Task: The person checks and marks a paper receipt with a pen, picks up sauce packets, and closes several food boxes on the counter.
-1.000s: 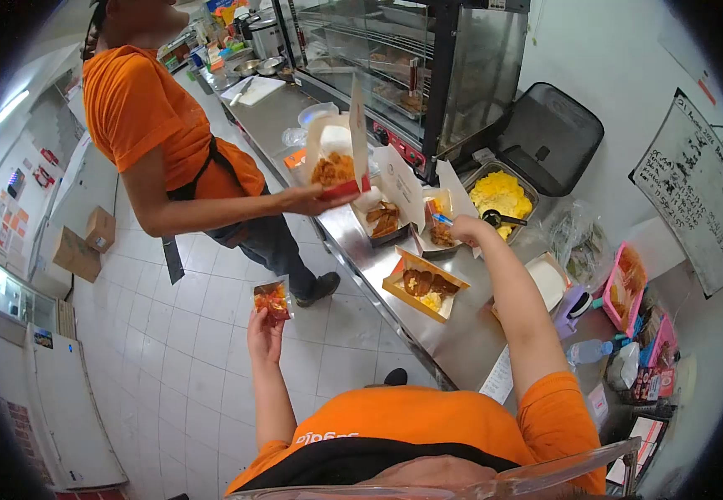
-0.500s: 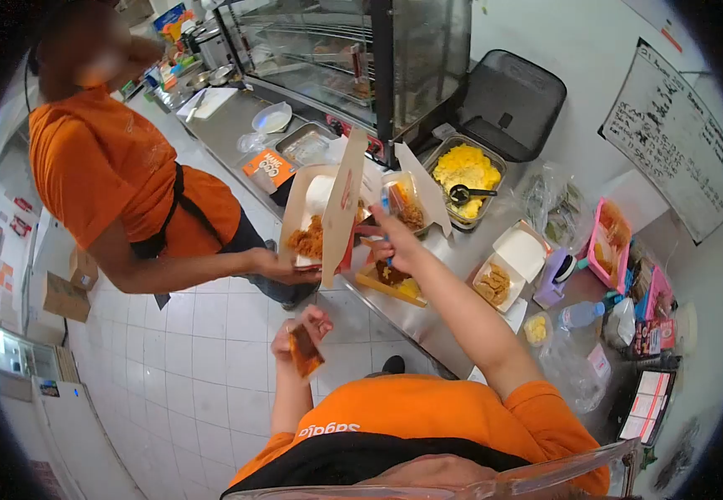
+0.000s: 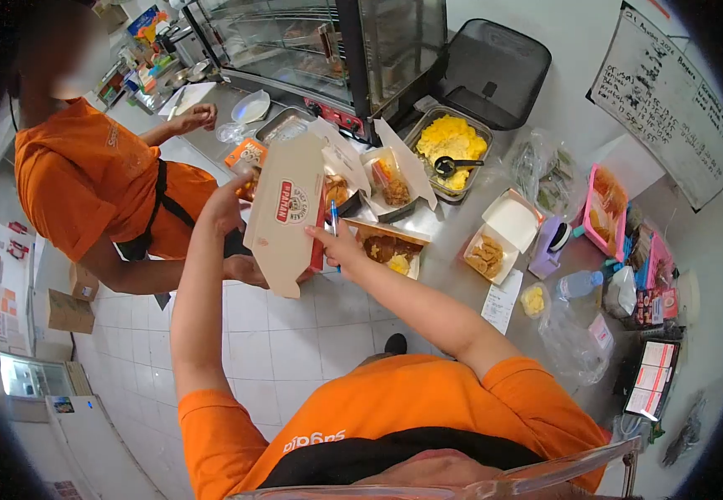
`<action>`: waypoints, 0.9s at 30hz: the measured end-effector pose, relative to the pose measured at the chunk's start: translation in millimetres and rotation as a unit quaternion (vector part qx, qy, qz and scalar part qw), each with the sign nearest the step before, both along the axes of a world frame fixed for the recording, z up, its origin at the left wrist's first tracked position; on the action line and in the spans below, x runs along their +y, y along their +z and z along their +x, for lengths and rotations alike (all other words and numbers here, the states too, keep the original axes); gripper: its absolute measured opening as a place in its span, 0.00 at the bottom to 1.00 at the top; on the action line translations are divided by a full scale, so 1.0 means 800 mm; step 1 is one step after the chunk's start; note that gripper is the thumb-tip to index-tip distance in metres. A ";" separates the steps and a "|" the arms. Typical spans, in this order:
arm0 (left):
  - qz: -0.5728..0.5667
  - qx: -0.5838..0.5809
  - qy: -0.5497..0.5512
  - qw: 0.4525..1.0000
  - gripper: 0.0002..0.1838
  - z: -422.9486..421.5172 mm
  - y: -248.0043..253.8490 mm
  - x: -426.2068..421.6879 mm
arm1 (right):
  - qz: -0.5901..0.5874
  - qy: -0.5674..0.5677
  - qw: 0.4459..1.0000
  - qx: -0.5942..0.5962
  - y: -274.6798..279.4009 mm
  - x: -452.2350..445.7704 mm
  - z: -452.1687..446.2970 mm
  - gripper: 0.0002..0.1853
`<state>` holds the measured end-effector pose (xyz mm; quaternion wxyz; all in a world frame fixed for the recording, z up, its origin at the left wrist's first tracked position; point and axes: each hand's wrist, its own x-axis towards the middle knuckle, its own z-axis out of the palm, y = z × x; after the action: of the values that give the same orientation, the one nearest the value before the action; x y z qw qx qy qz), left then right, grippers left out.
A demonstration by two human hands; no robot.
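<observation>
My arms were both stretched forward, the left hand point(image 3: 226, 207) at the far left edge of the takeaway box point(image 3: 288, 225); I cannot tell whether its partly hidden fingers were clamped. My right hand point(image 3: 341, 248) was closed around a blue pen point(image 3: 334, 217), 1 finger against the lid's right edge. A co-worker's hand point(image 3: 247, 269) was at the box's near left. An open food box point(image 3: 416, 265) crowded the right; the near side opened over tiled floor point(image 3: 295, 342). The takeaway box lay between my hands.
</observation>
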<state>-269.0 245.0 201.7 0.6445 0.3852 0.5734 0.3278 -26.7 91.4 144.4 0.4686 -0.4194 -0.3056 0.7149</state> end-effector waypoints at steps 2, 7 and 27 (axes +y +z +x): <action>-0.018 -0.074 -0.093 0.993 0.27 0.022 0.002 -0.020 | -0.021 -0.031 0.999 0.005 -0.001 0.003 -0.004 0.44; -0.037 -0.062 -0.109 0.991 0.25 0.066 0.040 -0.061 | 0.017 -0.083 0.996 0.000 0.028 -0.006 0.012 0.20; -0.223 -0.234 -0.234 0.917 0.25 0.303 -0.039 -0.317 | -0.046 -0.097 0.984 -0.144 0.019 -0.291 0.278 0.15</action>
<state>-26.2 -8.4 170.5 0.8881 0.2664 0.3575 0.1119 195.5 -141.7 160.0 0.4667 -0.5665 -0.2944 0.6120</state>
